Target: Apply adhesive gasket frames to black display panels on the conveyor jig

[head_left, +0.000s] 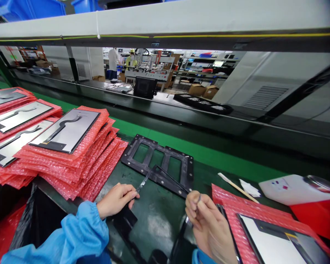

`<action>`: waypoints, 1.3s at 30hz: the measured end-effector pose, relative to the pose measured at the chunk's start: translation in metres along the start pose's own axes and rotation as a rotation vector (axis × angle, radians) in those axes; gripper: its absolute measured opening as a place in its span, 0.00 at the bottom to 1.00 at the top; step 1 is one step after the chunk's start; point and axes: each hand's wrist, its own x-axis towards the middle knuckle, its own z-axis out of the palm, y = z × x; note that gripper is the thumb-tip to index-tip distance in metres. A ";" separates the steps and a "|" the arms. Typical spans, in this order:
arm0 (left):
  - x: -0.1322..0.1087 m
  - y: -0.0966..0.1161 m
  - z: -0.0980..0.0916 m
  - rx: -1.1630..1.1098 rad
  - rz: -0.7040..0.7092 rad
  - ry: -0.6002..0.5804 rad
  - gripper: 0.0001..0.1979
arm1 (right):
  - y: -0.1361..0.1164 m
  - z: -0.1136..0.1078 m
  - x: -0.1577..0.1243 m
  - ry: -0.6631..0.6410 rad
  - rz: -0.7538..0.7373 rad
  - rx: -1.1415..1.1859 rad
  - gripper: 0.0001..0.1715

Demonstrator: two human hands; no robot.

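My left hand [117, 200], in a blue sleeve, is closed on one end of a thin dark strip [145, 179] that runs up toward the black frame [159, 161]. My right hand [207, 223] is pinched shut on the other thin dark strip [172, 179], which meets the first near the frame's lower edge. The black frame, with several rectangular openings, lies flat on the dark green bench just beyond both hands. A flat panel [275, 240] on red bubble wrap lies to the right of my right hand.
Stacks of red bubble-wrap sheets with flat grey panels [67, 130] fill the left side. A wooden stick [238, 187] and a white cloth [249, 189] lie at right, beside a white and red box [299, 190]. A green conveyor belt [209, 154] runs behind. People work far off.
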 end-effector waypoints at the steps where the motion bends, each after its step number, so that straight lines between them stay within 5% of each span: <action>1: 0.000 0.000 0.000 0.023 0.009 0.015 0.18 | -0.003 -0.001 0.000 0.011 -0.011 0.013 0.12; 6: 0.001 0.000 0.005 0.131 0.067 0.069 0.10 | -0.007 -0.002 0.001 0.057 -0.044 0.030 0.14; 12: -0.009 0.005 0.009 0.174 0.310 0.257 0.14 | -0.001 0.019 0.004 -0.009 0.001 -0.186 0.15; 16: -0.014 0.015 0.008 0.105 0.407 0.185 0.12 | -0.002 0.038 0.011 -0.122 -0.032 -0.306 0.15; 31: 0.010 0.018 0.013 0.131 0.330 0.186 0.07 | 0.023 0.040 0.017 -0.235 -0.003 -0.353 0.16; 35: 0.015 0.018 0.006 0.135 0.302 0.216 0.11 | 0.026 0.034 0.015 -0.190 -0.130 -0.649 0.15; 39: 0.014 0.010 0.001 0.106 0.223 0.213 0.12 | 0.037 0.031 0.007 -0.288 -0.167 -0.962 0.13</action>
